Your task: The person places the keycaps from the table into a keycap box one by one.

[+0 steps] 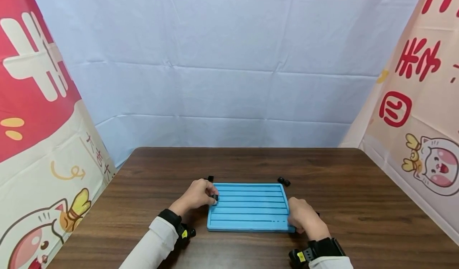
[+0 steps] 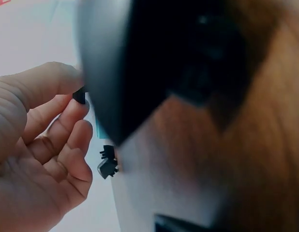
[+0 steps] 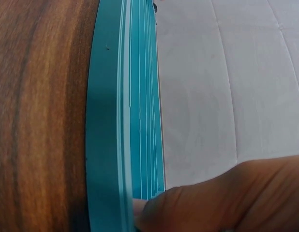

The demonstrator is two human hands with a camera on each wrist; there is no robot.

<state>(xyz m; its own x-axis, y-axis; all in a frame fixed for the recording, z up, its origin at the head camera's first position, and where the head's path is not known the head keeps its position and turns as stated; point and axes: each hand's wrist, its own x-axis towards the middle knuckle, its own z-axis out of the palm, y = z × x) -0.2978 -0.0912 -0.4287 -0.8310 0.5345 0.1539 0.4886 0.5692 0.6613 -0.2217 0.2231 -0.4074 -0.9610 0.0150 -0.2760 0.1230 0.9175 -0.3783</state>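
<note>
A light blue ridged tray (image 1: 251, 204) with a raised rim lies on the table. At its left edge my left hand (image 1: 198, 194) pinches a small black plastic piece (image 1: 215, 197) between thumb and fingers; in the left wrist view only a bit of that black piece (image 2: 79, 95) shows. My right hand (image 1: 305, 217) grips the tray's right side by the near corner. From the right wrist, the thumb (image 3: 188, 208) lies over the rim of the tray (image 3: 105, 121), and the other fingers are hidden.
Black pronged pieces (image 2: 108, 164) lie past the left hand. Two small black pieces (image 1: 283, 181) rest by the tray's far right corner, another black piece (image 1: 210, 178) by its far left corner. Brown wood table (image 1: 244, 163) surrounds the tray; a pale cloth (image 1: 222, 81) hangs behind.
</note>
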